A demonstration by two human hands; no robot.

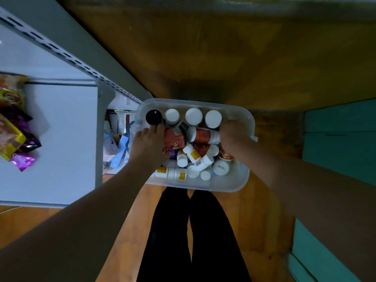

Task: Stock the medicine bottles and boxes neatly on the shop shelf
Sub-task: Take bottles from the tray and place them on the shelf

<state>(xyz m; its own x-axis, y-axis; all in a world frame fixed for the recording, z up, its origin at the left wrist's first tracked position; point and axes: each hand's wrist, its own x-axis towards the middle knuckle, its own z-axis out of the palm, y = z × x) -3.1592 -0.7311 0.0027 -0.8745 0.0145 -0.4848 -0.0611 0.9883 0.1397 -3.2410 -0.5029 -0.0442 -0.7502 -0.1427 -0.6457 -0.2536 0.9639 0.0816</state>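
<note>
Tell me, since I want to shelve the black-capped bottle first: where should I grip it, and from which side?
Judging by its pose, take the black-capped bottle by its round cap, coming straight down from above. It stands upright in the far left corner of the clear bin, so the bin wall and a white-capped bottle flank its body. The left hand sits closest.
</note>
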